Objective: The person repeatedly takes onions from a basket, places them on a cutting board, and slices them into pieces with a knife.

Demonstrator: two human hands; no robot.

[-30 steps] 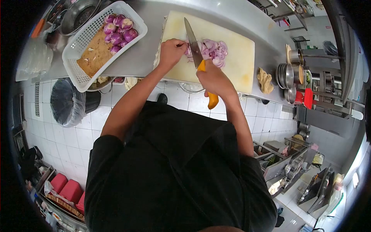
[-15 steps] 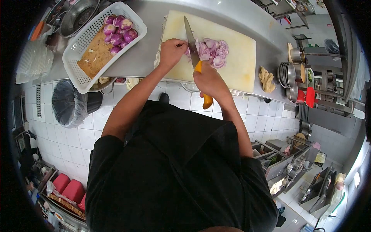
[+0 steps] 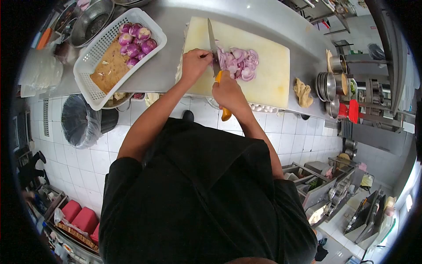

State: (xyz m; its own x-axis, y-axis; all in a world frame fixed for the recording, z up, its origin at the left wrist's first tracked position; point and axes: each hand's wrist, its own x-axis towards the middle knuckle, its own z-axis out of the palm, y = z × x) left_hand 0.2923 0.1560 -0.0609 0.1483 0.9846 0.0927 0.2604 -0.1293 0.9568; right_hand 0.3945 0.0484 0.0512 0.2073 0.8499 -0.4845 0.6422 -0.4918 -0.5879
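Note:
My right hand [image 3: 228, 90] is closed round the yellow handle of a kitchen knife [image 3: 213, 42], its blade pointing away from me over a pale cutting board [image 3: 270, 61]. Just left of the blade, my left hand [image 3: 194, 66] has its fingers curled and pinched together. Whatever may be between those fingertips is too small and hidden to make out. Sliced purple onion [image 3: 239, 61] lies in a loose heap on the board, immediately right of the blade.
A white perforated basket [image 3: 83, 83] with peeled purple onions [image 3: 138, 39] and a brown board stands at left. Metal bowls [image 3: 90, 24] are behind it. A crumpled tan cloth [image 3: 303, 92] lies right of the board. A lined bin [image 3: 79, 121] stands on the floor.
The knife and my right hand have shifted slightly left, away from the heap of slices. My left hand stays beside the blade, its fingertips a little further left.

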